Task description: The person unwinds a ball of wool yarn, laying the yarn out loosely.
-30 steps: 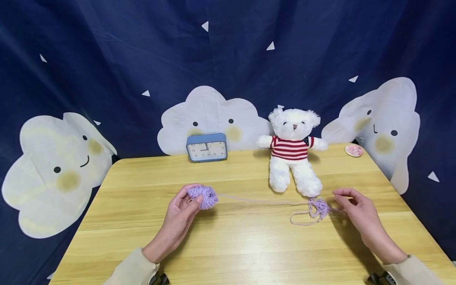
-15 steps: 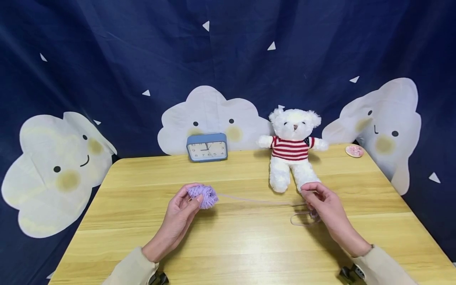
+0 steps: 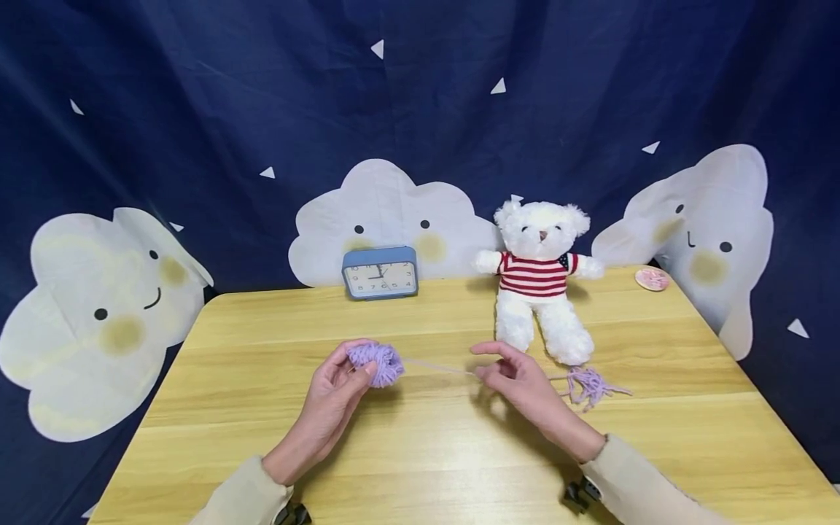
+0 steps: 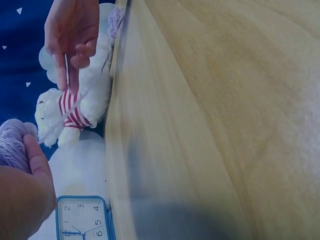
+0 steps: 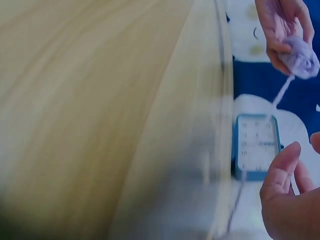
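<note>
- While left hand (image 3: 331, 394) grips its 9 o'clock end, ball (image 3: 386, 364): held over table (image 3: 420, 456); probably light, soft, squashable; best pinched gently, keeping strand (image 3: 438, 366) free.
- Right hand (image 3: 525, 383): thumb and forefinger apart, beside strand; contact unclear.
- Tangle (image 3: 589, 385): 3 o'clock from ball; likely to snag.
- Bear (image 3: 534, 277): 2 o'clock.
- Clock (image 3: 380, 273): 12 o'clock.

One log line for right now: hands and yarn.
left hand: holds yarn ball; right hand: by strand, grip unclear; loose yarn: on table near bear
</note>
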The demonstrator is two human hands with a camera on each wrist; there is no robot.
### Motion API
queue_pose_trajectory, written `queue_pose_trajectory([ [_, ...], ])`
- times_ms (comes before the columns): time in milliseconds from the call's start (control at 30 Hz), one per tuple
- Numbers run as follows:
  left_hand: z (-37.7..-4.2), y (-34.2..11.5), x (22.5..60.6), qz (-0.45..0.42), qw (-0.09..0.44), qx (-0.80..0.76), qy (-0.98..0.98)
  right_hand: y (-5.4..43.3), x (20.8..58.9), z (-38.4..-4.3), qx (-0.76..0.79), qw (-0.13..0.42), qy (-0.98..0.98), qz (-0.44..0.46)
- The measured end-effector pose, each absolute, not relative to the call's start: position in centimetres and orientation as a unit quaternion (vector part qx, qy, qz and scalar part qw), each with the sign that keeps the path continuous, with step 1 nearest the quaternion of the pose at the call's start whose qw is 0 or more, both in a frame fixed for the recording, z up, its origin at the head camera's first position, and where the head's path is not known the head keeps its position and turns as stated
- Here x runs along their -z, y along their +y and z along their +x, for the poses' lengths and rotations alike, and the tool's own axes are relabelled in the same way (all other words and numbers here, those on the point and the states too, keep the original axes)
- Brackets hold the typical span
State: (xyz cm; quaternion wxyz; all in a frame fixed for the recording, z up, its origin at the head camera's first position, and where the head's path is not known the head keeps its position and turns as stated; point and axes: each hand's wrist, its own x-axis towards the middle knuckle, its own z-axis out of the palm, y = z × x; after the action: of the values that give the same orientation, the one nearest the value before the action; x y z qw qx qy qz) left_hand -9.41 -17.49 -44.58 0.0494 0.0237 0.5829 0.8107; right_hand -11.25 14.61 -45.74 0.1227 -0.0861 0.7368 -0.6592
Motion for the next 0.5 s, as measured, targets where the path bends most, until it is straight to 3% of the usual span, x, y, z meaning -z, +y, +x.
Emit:
queue_pose_trajectory([
  [267,-9.2,-17.6,44.5,0.034,0.053,-0.808,0.586,11.9,46.4,-11.9,0.671,0.191,0.703,-0.141],
  [500,-9.3,-17.7,44.4,0.028,0.056,-0.809,0.584,11.2,46.3,-12.1,0.676,0.206,0.690,-0.156],
])
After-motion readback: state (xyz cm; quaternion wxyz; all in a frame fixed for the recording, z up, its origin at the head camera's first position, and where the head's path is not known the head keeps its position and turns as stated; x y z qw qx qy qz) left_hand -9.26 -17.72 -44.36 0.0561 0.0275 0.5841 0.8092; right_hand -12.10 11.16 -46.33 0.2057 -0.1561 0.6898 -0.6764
